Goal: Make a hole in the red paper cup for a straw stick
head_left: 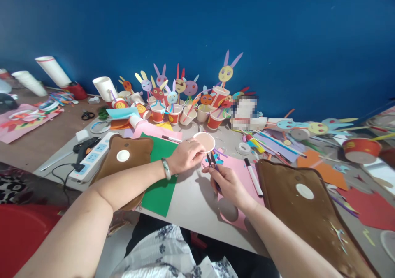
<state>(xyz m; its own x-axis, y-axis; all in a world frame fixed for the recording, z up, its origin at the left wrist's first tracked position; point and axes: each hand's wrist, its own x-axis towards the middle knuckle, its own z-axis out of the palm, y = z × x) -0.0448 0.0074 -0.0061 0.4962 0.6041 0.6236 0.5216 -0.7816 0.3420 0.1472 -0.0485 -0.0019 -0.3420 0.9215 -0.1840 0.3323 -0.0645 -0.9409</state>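
Note:
My left hand [185,155] pinches a round pale pink paper disc [205,141] and holds it just above the grey table [191,200]. My right hand [226,183] grips small dark scissors [211,161], blades pointing up toward the disc's lower edge. Under my right hand lies a pink paper sheet [239,169] with a round hole cut in it. A green paper sheet [162,175] lies beneath my left wrist, which wears a bracelet.
Two brown padded pouches [129,154] [308,212] flank my hands. A black marker [253,177] lies right of the scissors. Paper-cup bunny crafts [175,101] crowd the back by the blue wall. A glue gun [84,146], power strip [92,158] and tape roll [243,148] lie nearby.

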